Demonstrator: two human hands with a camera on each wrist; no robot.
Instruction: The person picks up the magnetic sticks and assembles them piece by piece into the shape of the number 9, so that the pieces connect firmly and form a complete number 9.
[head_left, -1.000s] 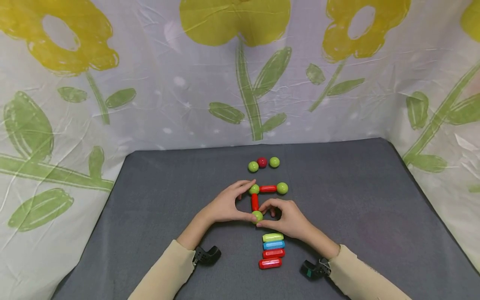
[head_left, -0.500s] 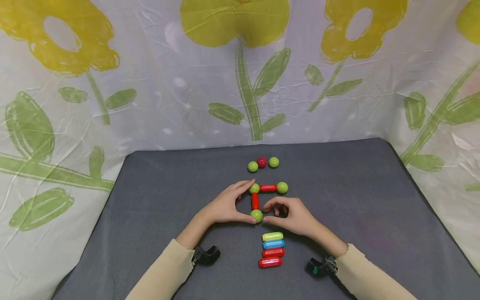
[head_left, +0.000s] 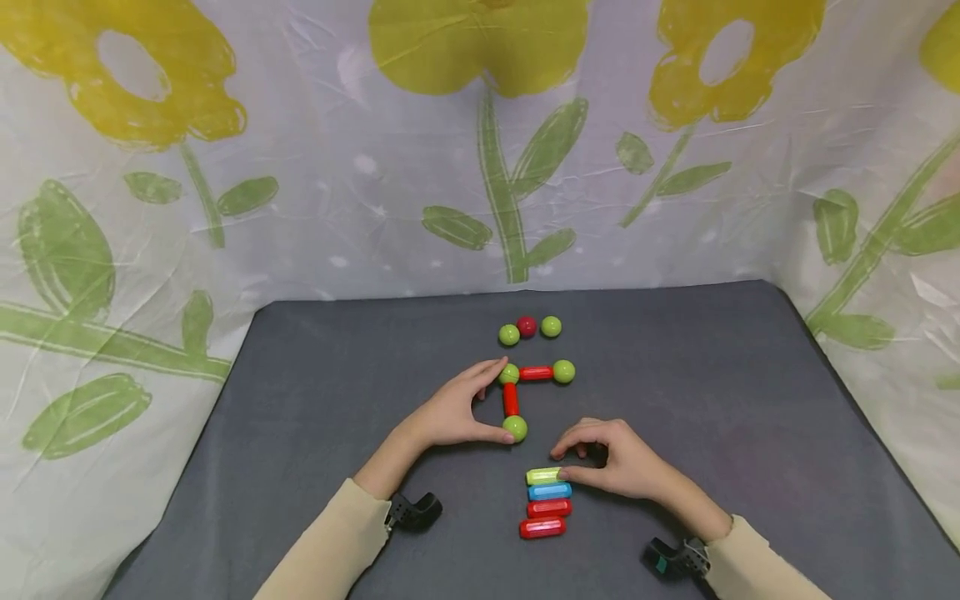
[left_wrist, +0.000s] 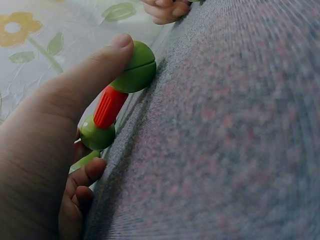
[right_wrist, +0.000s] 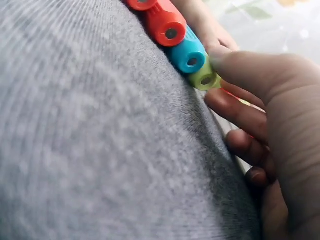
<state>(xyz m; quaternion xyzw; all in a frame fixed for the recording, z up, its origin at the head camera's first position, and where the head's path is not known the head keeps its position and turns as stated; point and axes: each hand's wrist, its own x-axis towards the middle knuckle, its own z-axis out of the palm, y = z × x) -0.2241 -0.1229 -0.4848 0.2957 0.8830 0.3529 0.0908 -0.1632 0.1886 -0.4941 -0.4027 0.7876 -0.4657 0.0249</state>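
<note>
My left hand holds an L-shaped piece of magnetic rods and balls on the table. Its thumb presses the near green ball and its fingertips lie against the green corner ball. One red rod joins these two; another red rod runs right to a third green ball. My right hand is at the right end of a yellow-green rod. In the right wrist view its thumb touches the yellow-green rod, while the index fingertip sits just beside it, not closed round it.
Nearer than the yellow-green rod, a blue rod and two red rods lie in a column. Beyond the L-shaped piece are a red ball and two green balls. A flower-printed cloth hangs behind the grey table.
My right hand has let go of the near green ball and moved right and toward me, to the yellow-green rod. The left hand stays on the L-shaped piece.
</note>
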